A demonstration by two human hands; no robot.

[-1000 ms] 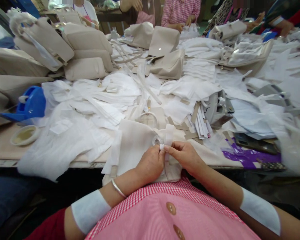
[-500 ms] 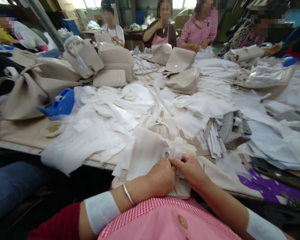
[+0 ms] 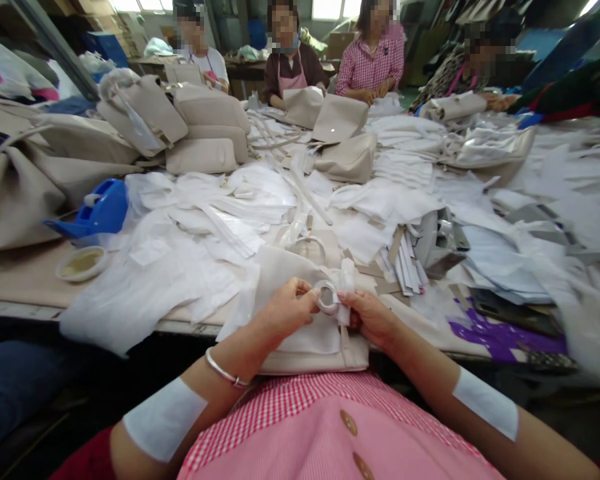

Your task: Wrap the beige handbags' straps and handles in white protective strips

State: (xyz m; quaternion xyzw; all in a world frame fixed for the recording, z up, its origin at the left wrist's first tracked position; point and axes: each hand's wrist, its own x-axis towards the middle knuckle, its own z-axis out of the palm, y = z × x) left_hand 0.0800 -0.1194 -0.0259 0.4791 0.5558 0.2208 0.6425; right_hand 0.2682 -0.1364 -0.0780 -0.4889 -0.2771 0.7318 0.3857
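Observation:
A cream bag (image 3: 307, 363) lies at the table's front edge against my apron, with white sheeting (image 3: 275, 267) over it. On top of it a pale ring (image 3: 327, 297), apparently with white wrapping round it, is between my hands. My left hand (image 3: 291, 308) pinches the ring's left side with thumb and fingers. At the ring's right side, my right hand (image 3: 371, 316) has its fingers closed on a white wrapped strip (image 3: 347, 293). Whether the ring is joined to the strip cannot be made out. A curved handle (image 3: 310, 248) lies just behind.
White sheets (image 3: 180, 247) spread over the table. A blue tape dispenser (image 3: 97, 210) and a small dish (image 3: 81, 263) stand left; a grey dispenser (image 3: 440, 240) and a dark phone (image 3: 513, 312) lie right. Cream bags (image 3: 210, 120) pile up behind. Several people stand across the table.
My left hand has drawn away from my right and up to the left, baring the ring between them. The view has swung to the right. The person in brown has lowered a hand.

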